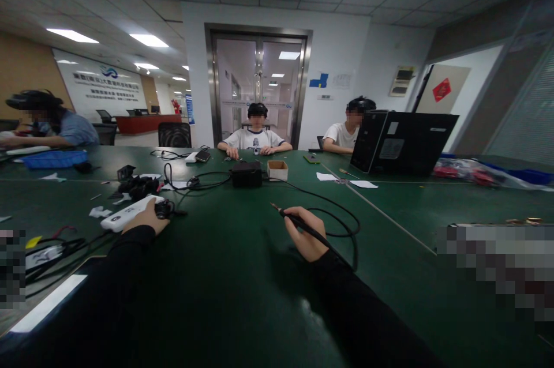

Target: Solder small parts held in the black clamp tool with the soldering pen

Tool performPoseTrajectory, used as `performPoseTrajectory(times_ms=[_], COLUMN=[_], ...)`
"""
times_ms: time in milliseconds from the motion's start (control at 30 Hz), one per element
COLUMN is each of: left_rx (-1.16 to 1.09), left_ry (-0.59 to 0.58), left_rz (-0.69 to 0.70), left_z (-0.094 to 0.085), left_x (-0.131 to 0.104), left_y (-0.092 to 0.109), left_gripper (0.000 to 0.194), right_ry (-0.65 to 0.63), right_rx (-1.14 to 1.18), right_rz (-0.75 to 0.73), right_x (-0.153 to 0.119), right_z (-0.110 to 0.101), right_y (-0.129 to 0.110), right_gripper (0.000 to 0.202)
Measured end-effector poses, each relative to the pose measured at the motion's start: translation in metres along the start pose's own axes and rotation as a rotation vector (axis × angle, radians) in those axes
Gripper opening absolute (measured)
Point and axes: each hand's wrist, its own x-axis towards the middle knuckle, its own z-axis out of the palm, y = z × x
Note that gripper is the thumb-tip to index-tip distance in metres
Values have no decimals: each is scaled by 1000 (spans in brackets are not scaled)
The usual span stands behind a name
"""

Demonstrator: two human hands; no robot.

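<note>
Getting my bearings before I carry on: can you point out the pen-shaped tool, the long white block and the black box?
Pen-shaped tool (308, 228): head view, on its dark handle.
Long white block (129, 214): head view, on its upper surface.
Black box (246, 176): head view, on its near side.

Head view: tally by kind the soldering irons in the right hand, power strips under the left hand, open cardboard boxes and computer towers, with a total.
Soldering iron: 1
Power strip: 1
Open cardboard box: 1
Computer tower: 1
Total: 4
</note>
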Motion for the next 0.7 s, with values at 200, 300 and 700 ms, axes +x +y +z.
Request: performPoseTrajectory(times_ms=[200,300,700], left_rx=[-131,-182,-342], left_ry=[-316,-410,-520], left_rz=[33,71,350], left_z=[4,6,33], left_x=[-28,-57,-162], left_y=[40,74,180], left_gripper=[99,98,96], right_ry=[20,31,56], right_rx=[-6,-17,-15], right_rz=[-12,-6,48], right_x=[1,1,0], right_z=[-1,-1,-2], right_y=[-2,-2,2], right_gripper=[12,12,13])
